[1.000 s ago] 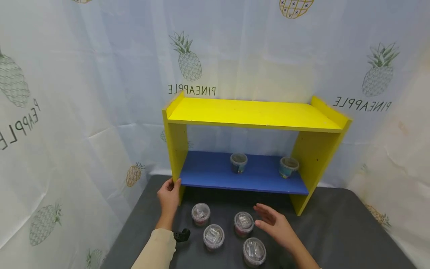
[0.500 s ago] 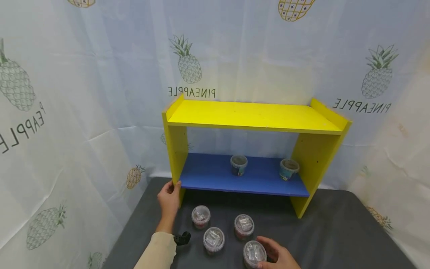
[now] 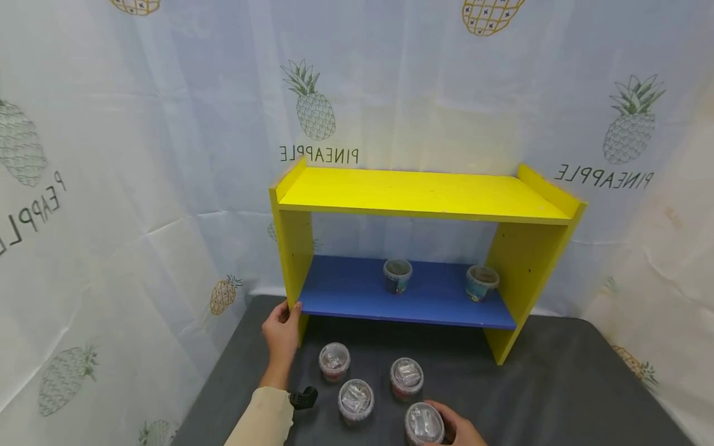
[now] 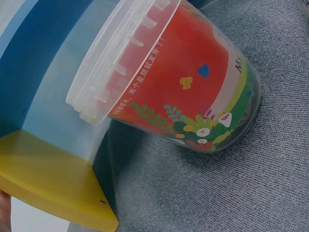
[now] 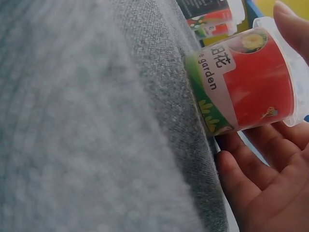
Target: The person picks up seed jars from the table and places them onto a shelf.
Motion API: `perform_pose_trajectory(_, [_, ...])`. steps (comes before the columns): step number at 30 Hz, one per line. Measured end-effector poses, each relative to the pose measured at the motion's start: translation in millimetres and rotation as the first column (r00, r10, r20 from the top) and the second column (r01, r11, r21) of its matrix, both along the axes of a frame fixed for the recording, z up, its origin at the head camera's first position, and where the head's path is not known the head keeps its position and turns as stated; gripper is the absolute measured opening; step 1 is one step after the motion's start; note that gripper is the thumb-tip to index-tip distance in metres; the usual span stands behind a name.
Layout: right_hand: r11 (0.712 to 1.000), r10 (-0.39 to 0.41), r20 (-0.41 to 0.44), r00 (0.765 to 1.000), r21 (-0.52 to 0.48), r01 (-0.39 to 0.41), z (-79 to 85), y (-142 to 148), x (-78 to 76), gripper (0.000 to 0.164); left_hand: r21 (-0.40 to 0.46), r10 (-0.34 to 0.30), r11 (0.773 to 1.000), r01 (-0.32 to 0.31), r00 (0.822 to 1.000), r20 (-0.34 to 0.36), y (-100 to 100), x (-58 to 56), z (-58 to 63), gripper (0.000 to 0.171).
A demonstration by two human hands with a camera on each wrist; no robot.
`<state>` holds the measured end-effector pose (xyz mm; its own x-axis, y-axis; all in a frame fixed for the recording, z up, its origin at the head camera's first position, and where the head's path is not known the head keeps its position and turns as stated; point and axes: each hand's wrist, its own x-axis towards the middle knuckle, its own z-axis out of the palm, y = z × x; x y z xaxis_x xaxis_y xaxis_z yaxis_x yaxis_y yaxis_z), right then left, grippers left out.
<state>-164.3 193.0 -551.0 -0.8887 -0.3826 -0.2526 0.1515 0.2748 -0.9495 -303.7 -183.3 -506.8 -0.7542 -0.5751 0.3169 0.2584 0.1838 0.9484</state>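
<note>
My left hand (image 3: 282, 331) holds the lower left side panel (image 3: 294, 260) of a yellow and blue shelf, thumb at the front corner of the blue board. A sliver of that hand shows at the edge of the left wrist view. My right hand (image 3: 458, 427) grips the nearest lidded plastic tub (image 3: 424, 424) from its right side. In the right wrist view this tub (image 5: 251, 79) has a red, flowered label, with the thumb by its lid and fingers curled beneath its side. Three similar tubs stand close by: one at left (image 3: 334, 362), one in front (image 3: 356, 401), one behind (image 3: 406, 378).
Two small tubs without lids stand on the blue board (image 3: 346, 285), one near the middle (image 3: 398, 276) and one by the right panel (image 3: 482, 283). The shelf stands on a dark grey tablecloth (image 3: 580, 384). A pineapple-print curtain (image 3: 424, 87) hangs behind it.
My right hand has come down toward me from beside the rear right tub and closed round the nearest tub. The left hand has stayed on the shelf panel.
</note>
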Motion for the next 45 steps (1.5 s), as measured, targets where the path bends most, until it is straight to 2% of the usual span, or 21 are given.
perform_pose_trajectory(7, [0.998, 0.059, -0.073, 0.996, 0.000, -0.059, -1.0, -3.5, -5.5, 0.074, 0.006, 0.016, 1.000, -0.016, 1.000, -0.007, -5.0, 0.3, 4.0, 0.036])
perform_pose_trajectory(16, [0.997, 0.076, -0.072, 0.994, 0.028, -0.074, 3.0, -3.7, -8.2, 0.071, 0.013, 0.007, 1.000, -0.007, 1.000, 0.003, -6.1, 0.0, 3.5, 0.038])
perform_pose_trajectory(19, [0.999, 0.049, -0.047, 0.998, -0.017, -0.050, 14.3, -7.4, -8.1, 0.068, 0.010, -0.003, 1.000, 0.003, 1.000, 0.005, -4.9, -0.1, 2.4, 0.039])
perform_pose_trajectory(22, [0.998, 0.016, -0.065, 0.998, -0.065, -0.020, 38.5, -17.7, -12.6, 0.066, 0.011, -0.003, 1.000, 0.003, 1.000, -0.005, -4.2, -0.6, 2.9, 0.037])
perform_pose_trajectory(24, [0.997, -0.006, -0.153, 0.988, -0.078, -0.006, 59.1, -28.8, -19.2, 0.063, 0.019, 0.003, 1.000, -0.003, 1.000, -0.019, -4.0, -1.3, 4.1, 0.035])
perform_pose_trajectory(27, [0.997, -0.043, -0.315, 0.948, -0.079, 0.019, 90.3, -49.0, -34.5, 0.060, 0.026, 0.017, 1.000, -0.016, 0.999, -0.030, -3.4, -2.6, 5.4, 0.033])
perform_pose_trajectory(29, [0.997, -0.055, -0.431, 0.900, -0.068, 0.029, 106.4, -63.2, -50.0, 0.059, 0.032, 0.022, 0.999, -0.021, 0.999, -0.029, -2.9, -3.1, 5.6, 0.032])
perform_pose_trajectory(30, [0.997, -0.063, -0.467, 0.882, -0.058, 0.040, 113.2, -70.3, -59.0, 0.060, 0.031, 0.024, 0.999, -0.023, 0.999, -0.028, -2.7, -3.2, 5.4, 0.032])
perform_pose_trajectory(32, [0.997, -0.075, -0.505, 0.860, -0.038, 0.065, 124.6, -84.8, -78.3, 0.060, 0.032, 0.023, 0.999, -0.022, 0.999, -0.032, -1.9, -3.2, 4.3, 0.033])
perform_pose_trajectory(34, [0.995, -0.087, -0.522, 0.848, -0.005, 0.098, 133.2, -99.1, -97.6, 0.063, 0.040, 0.019, 0.999, -0.018, 0.999, -0.036, -1.0, -2.6, 3.3, 0.033])
perform_pose_trajectory(39, [0.979, -0.085, -0.531, 0.843, 0.111, 0.168, 142.5, -128.8, -135.9, 0.067, 0.061, 0.012, 0.998, -0.010, 0.999, -0.032, 3.1, 0.1, 1.9, 0.031])
perform_pose_trajectory(45, [0.972, -0.060, -0.502, 0.863, 0.167, 0.165, 135.8, -155.0, -167.7, 0.070, 0.065, 0.011, 0.998, -0.008, 0.999, -0.048, 2.1, -2.0, 0.4, 0.029])
